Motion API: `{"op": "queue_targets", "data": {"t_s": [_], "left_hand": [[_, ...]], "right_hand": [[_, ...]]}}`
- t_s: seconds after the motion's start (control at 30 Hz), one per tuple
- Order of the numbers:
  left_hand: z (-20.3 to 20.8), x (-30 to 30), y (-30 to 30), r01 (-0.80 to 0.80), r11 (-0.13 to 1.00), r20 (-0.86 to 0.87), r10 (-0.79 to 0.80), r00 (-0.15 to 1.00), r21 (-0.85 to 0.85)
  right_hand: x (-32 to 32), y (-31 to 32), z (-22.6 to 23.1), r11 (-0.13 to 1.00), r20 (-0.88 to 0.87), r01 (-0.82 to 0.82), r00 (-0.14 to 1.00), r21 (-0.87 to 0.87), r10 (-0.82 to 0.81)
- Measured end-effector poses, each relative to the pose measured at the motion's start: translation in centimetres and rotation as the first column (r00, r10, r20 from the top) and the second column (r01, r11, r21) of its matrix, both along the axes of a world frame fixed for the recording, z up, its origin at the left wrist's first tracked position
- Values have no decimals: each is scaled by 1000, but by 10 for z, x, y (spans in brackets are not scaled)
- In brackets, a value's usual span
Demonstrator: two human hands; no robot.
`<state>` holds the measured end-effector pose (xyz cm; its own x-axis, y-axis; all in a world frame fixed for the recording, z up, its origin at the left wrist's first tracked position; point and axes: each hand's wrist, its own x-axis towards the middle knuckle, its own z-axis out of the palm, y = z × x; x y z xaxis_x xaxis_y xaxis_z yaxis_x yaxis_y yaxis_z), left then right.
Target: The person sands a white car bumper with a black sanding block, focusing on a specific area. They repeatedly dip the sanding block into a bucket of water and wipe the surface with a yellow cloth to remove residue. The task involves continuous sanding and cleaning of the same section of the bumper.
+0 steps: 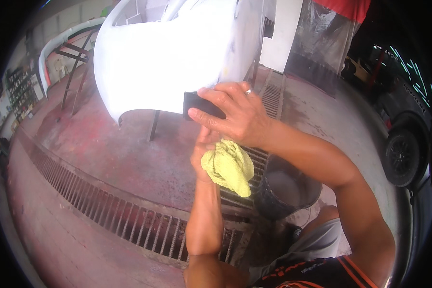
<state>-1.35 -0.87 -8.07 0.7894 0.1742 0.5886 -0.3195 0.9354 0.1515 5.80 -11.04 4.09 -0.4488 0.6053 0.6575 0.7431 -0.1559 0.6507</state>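
While against the white panel (177, 53), black block (199, 103) under right-hand fingers (216, 98).

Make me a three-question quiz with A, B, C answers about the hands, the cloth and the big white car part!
1. Where is the bucket?
A. on the floor by the drain grate
B. on top of the white panel
C. in the left hand

2. What colour is the cloth?
A. red
B. yellow-green
C. blue

3. How does the right hand hold the black block?
A. dangling away from everything
B. lying loose on the floor
C. pressed against the white panel

Answers:
1 A, the dark bucket stands on the floor beside the grate.
2 B, the bunched cloth in the left hand is yellow-green.
3 C, the fingers press the block flat to the panel's lower edge.
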Motion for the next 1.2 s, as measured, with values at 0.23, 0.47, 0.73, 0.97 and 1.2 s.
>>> {"op": "queue_targets", "data": {"t_s": [0.23, 0.47, 0.73, 0.97, 1.2], "left_hand": [[-10, 3, 11, -103, 995, -97, 102, 990, -7], [-21, 7, 12, -117, 993, -28, 117, 993, -1], [-12, -1, 11, -168, 983, -31, 170, 985, 68], [-8, 0, 9, -106, 991, -32, 109, 994, 77], [-6, -2, 8, -130, 991, -133, 130, 983, 8]], "right_hand": [[34, -69, -8, 997, -68, 74, 995, 18, -72], [14, -31, 14, 997, -121, 7, 993, 80, 3], [3, -22, 21, 997, 45, 76, 996, -12, -75], [7, -25, 17, 998, -6, 52, 999, 27, -52], [12, -24, 10, 998, 22, 47, 999, 37, -48]]}}
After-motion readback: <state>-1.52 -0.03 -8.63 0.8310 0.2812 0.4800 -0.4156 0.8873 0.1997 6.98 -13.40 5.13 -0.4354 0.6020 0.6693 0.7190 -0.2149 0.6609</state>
